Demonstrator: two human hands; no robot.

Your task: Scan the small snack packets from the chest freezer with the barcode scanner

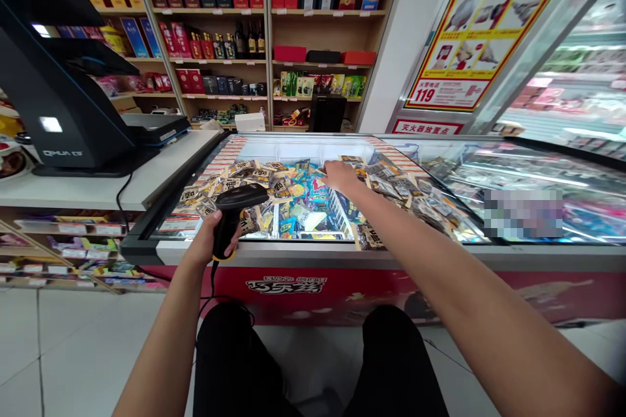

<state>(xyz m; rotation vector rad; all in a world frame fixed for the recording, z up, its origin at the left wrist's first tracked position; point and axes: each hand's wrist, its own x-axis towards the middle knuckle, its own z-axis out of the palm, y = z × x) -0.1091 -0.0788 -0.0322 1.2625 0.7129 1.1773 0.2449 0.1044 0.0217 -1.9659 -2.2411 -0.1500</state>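
Note:
My left hand is wrapped round the handle of a black barcode scanner, its head pointing right over the front edge of the chest freezer. A cable runs down from the handle. My right hand reaches far over the freezer, among small snack packets. Its fingers bend downward and their tips are hidden, so any object in them does not show. Tan-and-black packets lie left of it, and dark packets spread to its right. Blue packets show between the piles, beside a white wire basket.
At left, a counter carries a black checkout machine. Shelves with boxes and bottles stand behind the freezer. A red-and-yellow poster hangs at right. My knees are close to the freezer's red front.

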